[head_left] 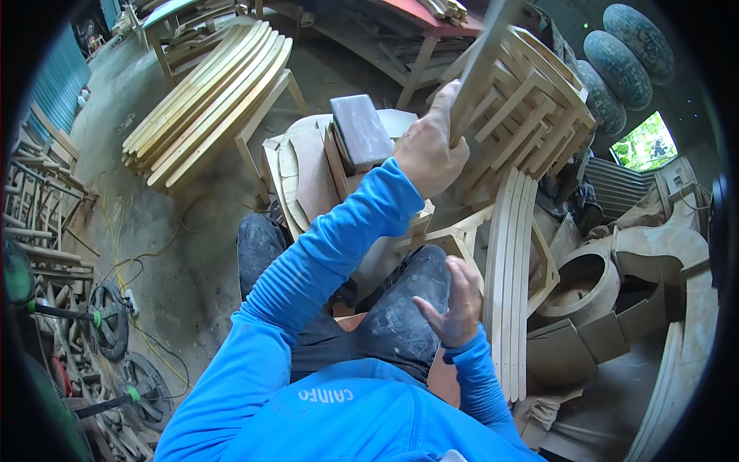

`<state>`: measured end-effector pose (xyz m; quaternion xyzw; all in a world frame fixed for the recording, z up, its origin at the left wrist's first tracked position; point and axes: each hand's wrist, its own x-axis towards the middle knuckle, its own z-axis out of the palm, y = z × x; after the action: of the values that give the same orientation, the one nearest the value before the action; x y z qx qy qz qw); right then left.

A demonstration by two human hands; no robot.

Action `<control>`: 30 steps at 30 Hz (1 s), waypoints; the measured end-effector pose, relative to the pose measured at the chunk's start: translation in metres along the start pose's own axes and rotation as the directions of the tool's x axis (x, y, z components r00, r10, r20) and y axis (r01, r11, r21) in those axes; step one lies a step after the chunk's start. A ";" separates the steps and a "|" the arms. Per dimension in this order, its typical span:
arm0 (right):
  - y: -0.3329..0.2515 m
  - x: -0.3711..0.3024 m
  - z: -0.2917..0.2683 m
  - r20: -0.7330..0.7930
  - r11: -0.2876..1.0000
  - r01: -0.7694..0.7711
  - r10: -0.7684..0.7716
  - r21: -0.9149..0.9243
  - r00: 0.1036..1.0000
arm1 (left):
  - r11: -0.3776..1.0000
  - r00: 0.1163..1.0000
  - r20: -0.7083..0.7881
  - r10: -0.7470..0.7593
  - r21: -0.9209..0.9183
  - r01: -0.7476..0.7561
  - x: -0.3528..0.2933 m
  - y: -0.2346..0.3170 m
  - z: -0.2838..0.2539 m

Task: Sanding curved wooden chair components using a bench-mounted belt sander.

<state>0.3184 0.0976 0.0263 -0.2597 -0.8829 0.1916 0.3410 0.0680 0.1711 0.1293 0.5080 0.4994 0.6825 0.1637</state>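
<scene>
My left hand (433, 148) is raised in front of me, its fingers closed around the lower end of a long, narrow wooden slat (479, 73). The slat slants up and runs out past the top of the view. Close to my right knee, my right hand (456, 302) is open, thumb apart from the fingers, with nothing seen in it. Just right of that hand lies a row of long curved wooden slats (506, 285). Left of my raised wrist, a grey rectangular block (360, 131) rests on a work stand (292, 181) with brown sheets.
A stack of curved slats (212, 100) lies on a wooden frame at the far left. More wooden frames (531, 108) are piled at the far right. Yellow cable (119, 269) crosses the floor at left. A round-holed wooden piece (581, 281) and cardboard (566, 350) lie at right.
</scene>
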 end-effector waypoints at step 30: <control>0.062 -0.177 -0.097 0.178 0.842 -0.272 0.391 -0.465 0.903 | 0.263 0.905 0.029 -0.424 0.960 0.093 -0.002 -0.201 -0.068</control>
<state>0.5190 0.0584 -0.0270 -0.4501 -0.8817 0.0820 0.1150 -0.0461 0.2248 -0.0414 0.5071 0.8498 0.1429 0.0152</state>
